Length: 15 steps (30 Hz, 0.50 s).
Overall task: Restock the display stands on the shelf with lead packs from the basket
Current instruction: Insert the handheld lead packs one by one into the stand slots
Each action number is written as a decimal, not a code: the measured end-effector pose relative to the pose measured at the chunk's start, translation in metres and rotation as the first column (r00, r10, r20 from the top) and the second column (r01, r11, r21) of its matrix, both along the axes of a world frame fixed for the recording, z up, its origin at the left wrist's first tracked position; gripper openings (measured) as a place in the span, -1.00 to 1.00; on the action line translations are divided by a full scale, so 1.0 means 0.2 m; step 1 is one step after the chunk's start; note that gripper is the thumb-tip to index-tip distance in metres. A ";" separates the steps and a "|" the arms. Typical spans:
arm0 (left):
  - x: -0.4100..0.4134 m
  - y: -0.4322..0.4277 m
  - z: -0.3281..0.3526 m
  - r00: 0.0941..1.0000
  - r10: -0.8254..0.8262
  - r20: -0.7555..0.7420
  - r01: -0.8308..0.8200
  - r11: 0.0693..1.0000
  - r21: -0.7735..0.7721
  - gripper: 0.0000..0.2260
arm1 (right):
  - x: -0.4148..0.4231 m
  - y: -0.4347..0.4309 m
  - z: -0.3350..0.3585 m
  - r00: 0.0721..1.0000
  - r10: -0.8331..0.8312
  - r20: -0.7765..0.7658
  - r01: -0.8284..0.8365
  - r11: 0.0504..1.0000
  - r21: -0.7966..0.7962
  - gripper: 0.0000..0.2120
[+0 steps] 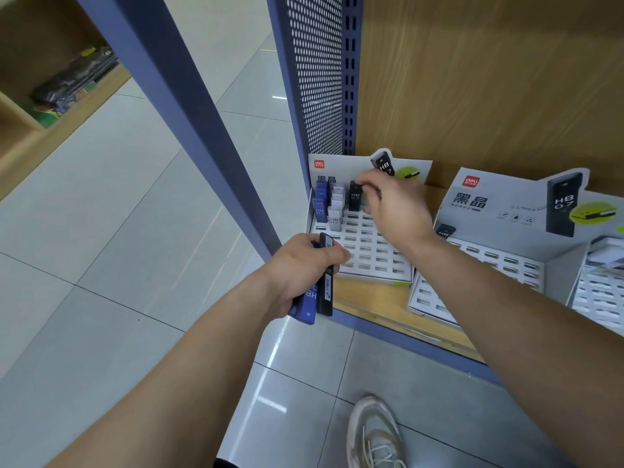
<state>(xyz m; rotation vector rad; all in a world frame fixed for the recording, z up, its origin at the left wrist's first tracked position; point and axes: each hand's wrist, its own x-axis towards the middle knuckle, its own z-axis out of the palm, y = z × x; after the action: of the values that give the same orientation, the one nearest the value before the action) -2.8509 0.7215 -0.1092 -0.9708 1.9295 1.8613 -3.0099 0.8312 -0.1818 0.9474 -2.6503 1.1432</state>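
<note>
A white slotted display stand (371, 251) sits at the left end of the wooden shelf (371, 305). Blue lead packs (320, 201) and white lead packs (336, 207) stand in its back left slots. My right hand (391, 204) pinches the top of an upright black lead pack (354, 197) in the back row. My left hand (300, 268) hovers at the stand's front left corner, gripping a blue lead pack (309, 305) and a black lead pack (326, 285) together. The basket is out of sight.
A second display stand (479, 265) with mostly bare slots stands to the right, and part of a third (597, 288) is beyond it. A blue perforated upright (317, 79) bounds the shelf on the left. My shoe (374, 434) is on the tiled floor below.
</note>
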 end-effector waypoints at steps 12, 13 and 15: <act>-0.02 0.04 0.04 0.982 0.101 -0.157 -0.089 0.993 0.080 -0.85 | 0.16 0.16 0.21 0.975 -0.042 0.217 0.056 0.996 -0.062 -0.75; -0.02 0.05 0.04 0.976 0.108 -0.189 -0.096 0.993 0.072 -0.87 | 0.23 0.20 0.26 0.944 0.001 0.330 0.046 0.990 -0.134 -0.82; -0.04 0.08 0.04 0.965 0.099 -0.241 -0.096 0.995 0.024 -0.89 | 0.37 0.26 0.34 0.810 0.125 0.573 0.024 0.969 -0.245 -0.88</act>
<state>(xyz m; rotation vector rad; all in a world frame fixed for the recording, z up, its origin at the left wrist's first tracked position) -2.8581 0.7377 -0.1012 -0.8853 2.0349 2.1324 -2.9354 0.8829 -0.1142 0.7025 -2.8172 2.0016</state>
